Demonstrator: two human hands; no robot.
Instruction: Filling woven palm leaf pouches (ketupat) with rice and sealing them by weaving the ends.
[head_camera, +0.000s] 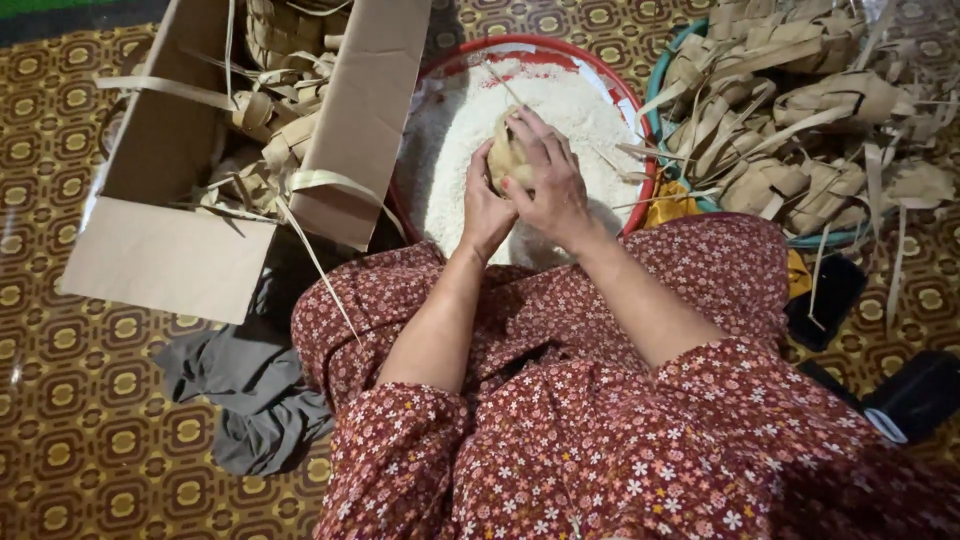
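Head view shows you seated on the floor (80, 440) with both hands over a red basin (560, 50) of white rice (570, 115). Your left hand (487, 205) cups a woven leaf pouch (507, 152) from below and the side, fingers closed around it. Your right hand (548, 180) wraps over its top, fingers curled on the weave. Holding the pouch right above the rice likely means any spilled grains drop back into the basin.

At your left, a cardboard box (150, 240) lies open with more pouches (270, 110) and loose leaf strips inside, within reach. At your right, a second basin (668, 75) with a teal rim holds a heap of pouches (820, 130), apart from the box's. I cannot tell which lot is filled. A grey cloth (250, 390) lies by your knee.
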